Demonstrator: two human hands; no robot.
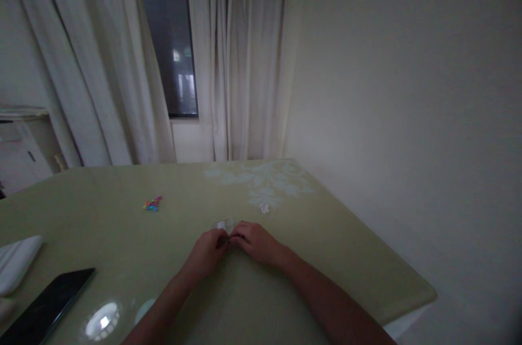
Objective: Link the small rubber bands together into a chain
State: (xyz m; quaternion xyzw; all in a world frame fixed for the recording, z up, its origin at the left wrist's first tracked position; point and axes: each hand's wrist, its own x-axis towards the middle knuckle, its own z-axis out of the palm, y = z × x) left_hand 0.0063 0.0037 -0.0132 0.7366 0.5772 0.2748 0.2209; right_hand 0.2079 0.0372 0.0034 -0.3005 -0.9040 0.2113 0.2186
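My left hand (210, 250) and my right hand (253, 242) meet over the middle of the green table. The fingers of both are closed in a pinch, with the fingertips almost touching. What they hold between them is too small and dark to make out. Just beyond my left fingers lies a clear plastic piece with a white patch (221, 224). A small cluster of white pieces (265, 208) sits farther off, beyond my right hand. To the left, a small heap of multicoloured pieces (152, 204) rests on the tabletop.
The green table (326, 236) has a pale floral pattern at its far side. A black phone-like slab (49, 304), a white object (18, 261) and a shiny round item (103, 321) lie at the near left. A wall borders the right; curtains hang behind.
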